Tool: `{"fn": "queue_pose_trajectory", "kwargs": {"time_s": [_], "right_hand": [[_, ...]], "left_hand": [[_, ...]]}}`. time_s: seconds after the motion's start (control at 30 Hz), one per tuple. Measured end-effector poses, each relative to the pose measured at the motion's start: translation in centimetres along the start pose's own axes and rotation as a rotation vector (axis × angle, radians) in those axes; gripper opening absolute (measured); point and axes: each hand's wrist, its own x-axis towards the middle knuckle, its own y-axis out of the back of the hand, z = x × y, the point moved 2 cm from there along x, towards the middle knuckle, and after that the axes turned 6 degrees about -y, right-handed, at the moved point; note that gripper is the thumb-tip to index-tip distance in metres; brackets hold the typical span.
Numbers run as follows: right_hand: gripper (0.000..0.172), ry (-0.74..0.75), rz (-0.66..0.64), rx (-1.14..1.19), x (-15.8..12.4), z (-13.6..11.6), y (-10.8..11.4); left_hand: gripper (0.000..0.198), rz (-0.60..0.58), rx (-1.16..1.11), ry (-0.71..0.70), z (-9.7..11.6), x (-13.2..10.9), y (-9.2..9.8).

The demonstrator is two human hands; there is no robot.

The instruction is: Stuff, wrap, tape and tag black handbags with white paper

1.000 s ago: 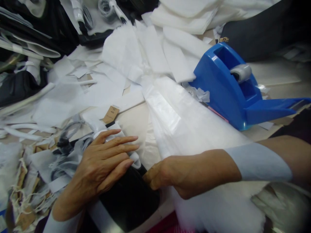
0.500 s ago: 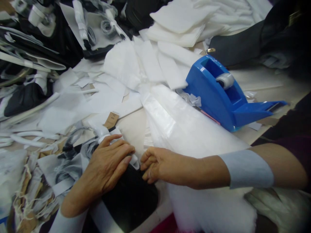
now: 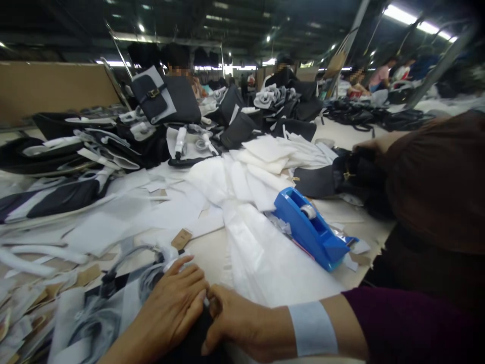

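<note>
On a cluttered worktable (image 3: 212,253) in a dim factory hall: white paper sheets (image 3: 265,151), black bags (image 3: 166,98), one blue tape dispenser (image 3: 312,230) (roll mounted). At the near edge, left hand (image 3: 172,308) and right hand (image 3: 237,323) met, fingers curled together on a black wrapped item (image 3: 189,349); exact grip could not be told.

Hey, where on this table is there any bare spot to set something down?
Bare tabletop shows between the brown tag and the clear plastic bags, just ahead of the left hand and right hand. Another strip lies beyond the blue tape dispenser. Left and far sides are crowded with paper scraps and black bags.
</note>
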Motion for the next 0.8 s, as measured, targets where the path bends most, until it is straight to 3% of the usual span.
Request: {"fn": "queue_pose_trajectory", "kwargs": {"time_s": [0.17, 0.27, 0.33, 0.37, 0.4, 0.43, 0.47, 0.53, 0.63, 0.8], "right_hand": [[0.055, 0.074, 0.018, -0.226, 0.2, 0.9, 0.2], [0.046, 0.116, -0.080, -0.716, 0.1, -1.2, 1.2], [0.033, 0.233, -0.128, -1.159, 0.2, -4.7, 2.2], [0.030, 0.319, -0.074, -1.342, 0.5, -7.2, 2.9], [0.033, 0.379, 0.151, -1.435, 1.0, -10.0, 3.9], [0.039, 0.422, 0.464, -1.436, 1.5, -13.1, 5.1], [0.044, 0.410, 0.645, -1.411, 2.3, -15.8, 6.2], [0.047, 0.355, 0.848, -1.373, 4.3, -20.5, 8.4], [0.047, 0.224, 1.008, -1.314, 7.4, -24.5, 11.3], [0.056, 0.141, 1.014, -1.283, 11.1, -25.8, 13.5]], "left_hand": [[0.031, -0.005, 0.020, 0.040, -0.2, -0.1, -0.4], [0.029, 0.038, 0.033, 0.046, -0.1, -0.2, -0.4], [0.027, 0.066, 0.051, 0.043, 0.0, -0.2, -0.5], [0.027, 0.078, 0.063, 0.043, 0.0, -0.1, -0.5], [0.026, 0.093, 0.075, 0.040, 0.1, -0.1, -0.5], [0.026, 0.105, 0.083, 0.035, 0.1, -0.1, -0.5], [0.026, 0.113, 0.087, 0.031, 0.1, 0.0, -0.5], [0.026, 0.131, 0.096, 0.021, 0.1, -0.1, -0.4], [0.022, 0.160, 0.122, 0.026, 0.3, -0.3, -0.4], [0.018, 0.328, 0.211, -0.020, -0.8, -0.5, -1.9]]}}
